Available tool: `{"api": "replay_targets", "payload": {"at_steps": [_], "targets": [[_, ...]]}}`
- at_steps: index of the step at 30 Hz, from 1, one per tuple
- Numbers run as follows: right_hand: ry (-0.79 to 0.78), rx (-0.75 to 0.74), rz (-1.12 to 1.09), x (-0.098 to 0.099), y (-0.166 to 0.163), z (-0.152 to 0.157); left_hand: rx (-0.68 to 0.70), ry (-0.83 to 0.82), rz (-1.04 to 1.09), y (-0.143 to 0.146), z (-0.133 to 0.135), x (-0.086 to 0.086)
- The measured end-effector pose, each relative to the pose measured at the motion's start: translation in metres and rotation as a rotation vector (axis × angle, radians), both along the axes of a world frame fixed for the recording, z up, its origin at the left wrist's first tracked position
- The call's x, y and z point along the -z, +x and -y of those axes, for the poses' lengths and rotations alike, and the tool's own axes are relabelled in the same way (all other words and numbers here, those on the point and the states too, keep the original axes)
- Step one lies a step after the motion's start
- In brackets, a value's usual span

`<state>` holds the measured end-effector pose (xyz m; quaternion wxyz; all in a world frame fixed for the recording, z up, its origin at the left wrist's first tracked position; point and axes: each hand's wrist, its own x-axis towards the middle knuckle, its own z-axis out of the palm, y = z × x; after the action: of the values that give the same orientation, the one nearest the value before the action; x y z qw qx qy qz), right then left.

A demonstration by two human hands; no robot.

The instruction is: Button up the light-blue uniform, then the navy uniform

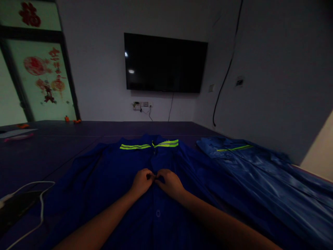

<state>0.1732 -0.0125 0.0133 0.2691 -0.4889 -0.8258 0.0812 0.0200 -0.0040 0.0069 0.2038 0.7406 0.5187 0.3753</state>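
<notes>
A dark blue work shirt with a yellow-green reflective stripe across the chest lies spread flat in front of me, collar away from me. My left hand and my right hand meet at the shirt's front placket, fingers pinched together on the cloth around a button. A round button shows lower down the placket, between my forearms.
A second, lighter blue shirt lies to the right. A dark device with a white cable sits at the left edge. The dark purple surface runs back to a wall with a mounted television and a socket.
</notes>
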Motion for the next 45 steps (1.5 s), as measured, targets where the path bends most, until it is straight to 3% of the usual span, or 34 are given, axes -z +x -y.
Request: {"api": "replay_targets", "payload": {"at_steps": [19,31,45], "targets": [[0.000,-0.031,-0.014,0.0049,0.0004,-0.0042,0.012,-0.091,0.104,-0.0016,-0.0050,0.0038],[0.003,-0.020,-0.003,0.0056,0.0002,-0.0047,-0.031,-0.033,-0.004,0.0008,0.0013,-0.0027],[0.006,-0.010,-0.011,0.0022,0.0003,-0.0018,0.001,-0.069,0.078,-0.0013,-0.0043,0.0016]]}}
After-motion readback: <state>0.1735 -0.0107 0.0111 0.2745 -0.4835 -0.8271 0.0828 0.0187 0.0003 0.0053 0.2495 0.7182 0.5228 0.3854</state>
